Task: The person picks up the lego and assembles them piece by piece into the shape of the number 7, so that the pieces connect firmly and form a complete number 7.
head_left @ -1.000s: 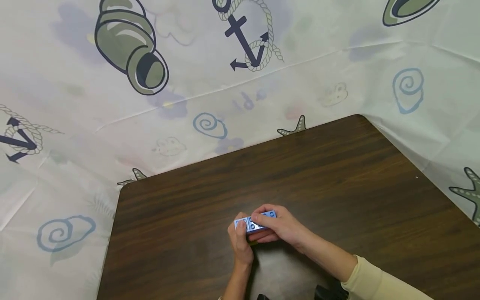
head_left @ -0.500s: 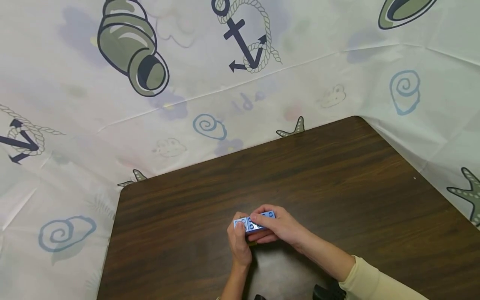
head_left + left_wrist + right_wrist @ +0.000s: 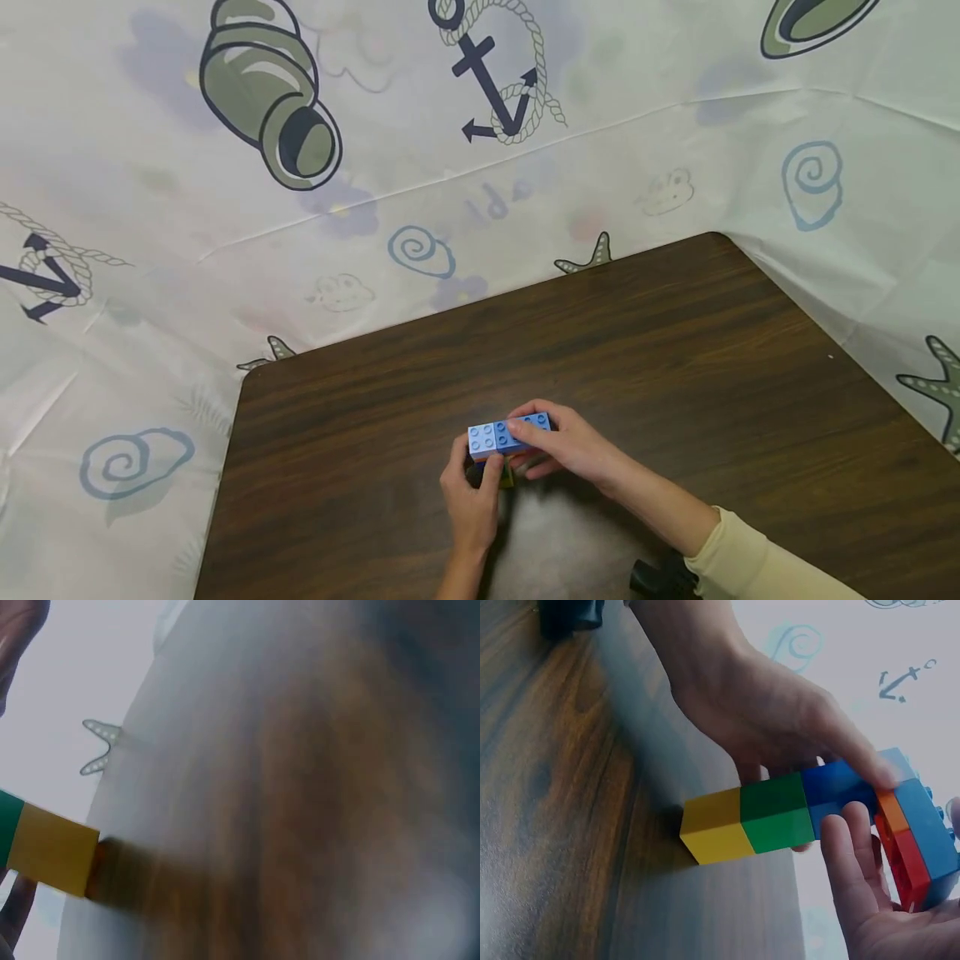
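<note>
A tower of toy building bricks [image 3: 778, 814] stands between my two hands, studs upward. Its column is yellow [image 3: 718, 834], green and blue. Across the top, an orange-and-red layer [image 3: 909, 862] sticks out under a row of light blue [image 3: 482, 438] and darker blue bricks. My left hand [image 3: 471, 507] grips the tower below the row's left end, its thumb at the front against the orange brick. My right hand [image 3: 573, 443] holds the overhanging right end, thumb on the blue studs and fingers underneath. In the left wrist view only the green and yellow bricks [image 3: 54, 849] show.
The dark wood-grain table [image 3: 637, 333] lies beneath, with a white sea-print cloth [image 3: 420, 158] hanging behind and around it. A black object [image 3: 660, 577] sits by the right sleeve at the lower edge.
My left thumb has come off the light blue studs and down to the front. The left hand is lower, and the top row has risen and tilted slightly.
</note>
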